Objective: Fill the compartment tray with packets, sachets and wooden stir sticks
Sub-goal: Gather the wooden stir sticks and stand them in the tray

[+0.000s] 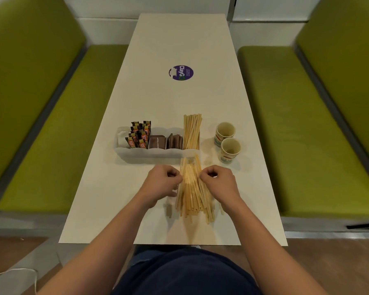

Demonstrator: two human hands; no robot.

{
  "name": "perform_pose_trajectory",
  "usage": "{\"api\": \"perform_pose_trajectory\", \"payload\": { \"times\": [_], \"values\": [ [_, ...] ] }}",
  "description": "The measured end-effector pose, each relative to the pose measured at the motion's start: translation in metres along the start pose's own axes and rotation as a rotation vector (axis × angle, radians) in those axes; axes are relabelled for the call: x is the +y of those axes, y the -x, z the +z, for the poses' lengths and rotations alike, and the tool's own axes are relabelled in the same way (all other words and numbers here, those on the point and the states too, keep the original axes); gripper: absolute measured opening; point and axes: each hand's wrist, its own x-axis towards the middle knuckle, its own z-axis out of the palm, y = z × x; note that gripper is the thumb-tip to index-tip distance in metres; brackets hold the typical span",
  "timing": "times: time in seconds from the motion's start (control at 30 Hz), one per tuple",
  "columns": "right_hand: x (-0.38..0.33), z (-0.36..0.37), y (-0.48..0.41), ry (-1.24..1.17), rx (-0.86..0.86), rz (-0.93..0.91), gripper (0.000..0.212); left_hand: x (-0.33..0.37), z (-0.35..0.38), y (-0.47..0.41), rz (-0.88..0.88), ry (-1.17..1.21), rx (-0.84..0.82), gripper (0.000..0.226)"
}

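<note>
A white compartment tray (149, 153) stands across the middle of the table. From left to right it holds white packets (122, 139), orange-and-dark sachets (140, 135), brown sugar packets (157, 142), more brown packets (175, 141) and upright wooden stir sticks (191, 130). A loose pile of stir sticks (193, 192) lies on the table in front of the tray. My left hand (161, 184) presses the pile's left side and my right hand (218, 183) its right side, fingers curled against the sticks.
Two paper cups (228, 139) stand right of the tray. A round purple sticker (181, 73) sits further up the white table (179, 99). Green bench seats (58, 128) flank the table on both sides.
</note>
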Motion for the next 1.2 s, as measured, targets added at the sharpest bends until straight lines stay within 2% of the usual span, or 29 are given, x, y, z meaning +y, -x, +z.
{"api": "perform_pose_trajectory", "payload": {
  "times": [0.17,0.4,0.6,0.8,1.03,1.2],
  "values": [
    [-0.007,-0.005,0.001,-0.139,0.047,-0.069,0.005,0.038,-0.019,-0.008,0.135,0.153,0.038,0.009],
    [-0.017,-0.017,0.004,-0.313,0.171,-0.137,0.008,0.090,-0.030,-0.056,0.351,0.205,0.240,0.010],
    [-0.023,-0.022,-0.001,-0.363,0.254,-0.181,0.009,0.088,-0.011,-0.087,0.352,0.117,0.320,0.010],
    [-0.040,-0.024,-0.017,-0.370,0.306,-0.230,0.006,0.070,0.001,-0.099,0.279,-0.086,0.298,0.006],
    [-0.076,-0.011,-0.058,-0.248,0.353,-0.292,0.009,0.064,0.001,-0.110,0.274,-0.223,0.302,0.010],
    [-0.084,0.005,-0.083,-0.172,0.291,-0.271,0.007,0.055,0.002,-0.115,0.287,-0.263,0.311,0.014]
  ]
}}
